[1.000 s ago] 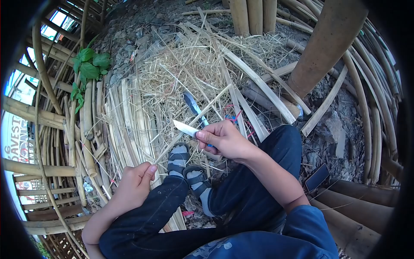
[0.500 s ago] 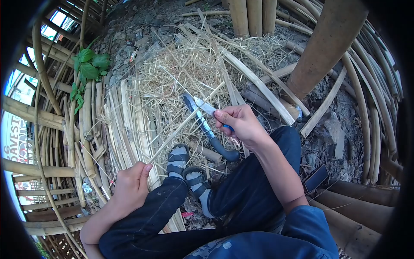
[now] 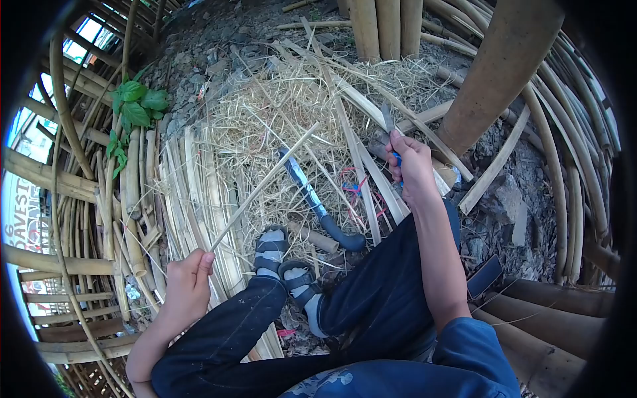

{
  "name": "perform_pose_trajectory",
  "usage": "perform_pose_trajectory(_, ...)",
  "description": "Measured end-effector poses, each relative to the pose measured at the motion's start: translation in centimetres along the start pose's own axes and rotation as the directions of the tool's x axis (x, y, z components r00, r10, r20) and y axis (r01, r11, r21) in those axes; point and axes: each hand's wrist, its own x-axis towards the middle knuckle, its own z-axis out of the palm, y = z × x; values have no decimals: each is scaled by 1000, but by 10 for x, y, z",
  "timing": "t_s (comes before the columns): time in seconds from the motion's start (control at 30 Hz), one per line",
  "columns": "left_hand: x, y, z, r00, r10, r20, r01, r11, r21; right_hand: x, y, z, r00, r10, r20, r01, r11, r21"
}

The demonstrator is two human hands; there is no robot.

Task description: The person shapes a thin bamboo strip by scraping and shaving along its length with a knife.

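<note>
My left hand point(image 3: 188, 285) is closed round the lower end of a thin bamboo strip point(image 3: 265, 184), which slants up and away to the right. In my right hand point(image 3: 413, 166) is a small knife point(image 3: 388, 119) with a blue handle, its blade pointing up and away from the strip. Between the hands, a larger curved blade tool with a dark handle point(image 3: 320, 210) lies on the pile of shavings point(image 3: 265, 126). The strip passes above part of this tool. Red and blue cords point(image 3: 355, 189) lie on the shavings, left of my right hand.
Split bamboo slats point(image 3: 206, 179) lie lengthwise on the left. Thick bamboo poles point(image 3: 504, 73) rise at the upper right. A dark phone-like object point(image 3: 485, 276) rests beside my right leg. A bamboo lattice point(image 3: 60, 265) borders the left, with a green plant point(image 3: 136, 103) nearby.
My right hand with the knife has moved right and up, away from the strip. The left hand has shifted slightly left with the strip. The red and blue cords are now uncovered.
</note>
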Motion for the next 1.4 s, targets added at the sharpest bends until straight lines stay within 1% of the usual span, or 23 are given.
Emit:
perform_pose_trajectory(0.03, 0, -3, 2, 1000, -3, 0, 3, 1000, -3, -9, 0, 9, 1000, 1, 2, -1, 1000, -4)
perform_pose_trajectory(0.1, 4, -11, 6, 975, -164, 151, 184, 974, -129, -31, 0, 30, 964, -134, 228, 125, 991, 54)
perform_pose_trajectory(0.17, 4, -8, 5, 957, -184, 225, 223, 962, -159, -56, 0, 48, 855, -116, 506, 172, 983, -65)
perform_pose_trajectory(0.2, 4, -6, 4, 934, -202, 294, 264, 946, -189, -64, 10, 57, 812, -89, 576, 192, 974, -120)
perform_pose_trajectory(0.27, 1, -12, 6, 907, -173, 383, 288, 919, -268, -69, 17, 63, 770, -56, 635, 211, 962, -171)
perform_pose_trajectory(0.33, -1, -17, 7, 873, -137, 468, 323, 881, -346, -69, 13, 62, 720, -8, 694, 115, 987, -108)
perform_pose_trajectory(0.37, -1, -18, 6, 889, -115, 443, 279, 904, -324, -67, 11, 61, 721, -8, 693, 116, 987, -109)
perform_pose_trajectory(0.43, -1, -16, 3, 904, -92, 417, 232, 926, -298, -59, 8, 56, 834, -20, 551, 131, 978, -164)
perform_pose_trajectory(0.57, -2, -13, -2, 914, -62, 401, 161, 962, -219, -49, -2, 44, 869, 33, 493, 77, 976, -201)
perform_pose_trajectory(0.6, -2, -13, -3, 918, -54, 394, 146, 967, -208, -40, 2, 39, 877, 14, 480, 44, 993, -110)
perform_pose_trajectory(0.73, -3, -14, -3, 916, -40, 399, 145, 961, -236, -30, 3, 31, 897, 27, 441, 81, 971, -226)
perform_pose_trajectory(0.8, -3, -17, -4, 900, -109, 422, 235, 936, -261, -25, 9, 31, 937, 12, 349, 14, 997, -73)
perform_pose_trajectory(0.83, -4, -21, -5, 901, -108, 421, 235, 936, -262, -13, 5, 20, 965, -4, 262, 38, 991, -125)
perform_pose_trajectory(0.93, -4, -29, -8, 910, -10, 414, 163, 928, -336, 1, -2, -4, 989, -46, 143, 53, 997, -47)
perform_pose_trajectory(0.97, -4, -30, -6, 900, -62, 431, 224, 914, -337, -2, 0, -1, 988, -47, 150, 55, 997, -52)
perform_pose_trajectory(1.03, -2, -31, -3, 883, -113, 456, 286, 899, -332, -20, 0, 18, 972, -115, 203, 90, 988, 128)
perform_pose_trajectory(1.07, -1, -32, -1, 871, -127, 475, 328, 870, -368, -28, 5, 24, 937, -178, 301, 135, 978, 158)
perform_pose_trajectory(1.13, 0, -33, -1, 860, -146, 490, 368, 842, -395, -59, -4, 46, 896, -204, 393, 163, 977, 136)
perform_pose_trajectory(1.17, 1, -32, -1, 846, -139, 515, 394, 814, -427, -58, 7, 43, 791, -182, 584, 139, 983, 118)
perform_pose_trajectory(1.23, 0, -30, -1, 830, -132, 541, 423, 782, -458, -74, 13, 58, 737, -133, 663, 221, 974, -50)
perform_pose_trajectory(1.3, -1, -28, -2, 736, -112, 667, 548, 676, -492, -73, 18, 61, 732, -115, 671, 220, 973, -73)
perform_pose_trajectory(1.37, -1, -30, -4, 717, -88, 692, 572, 641, -511, -72, 18, 60, 730, -96, 677, 219, 971, -98)
perform_pose_trajectory(1.4, 0, -31, -5, 699, -63, 712, 595, 604, -530, -68, 13, 57, 773, -84, 629, 206, 971, -124)
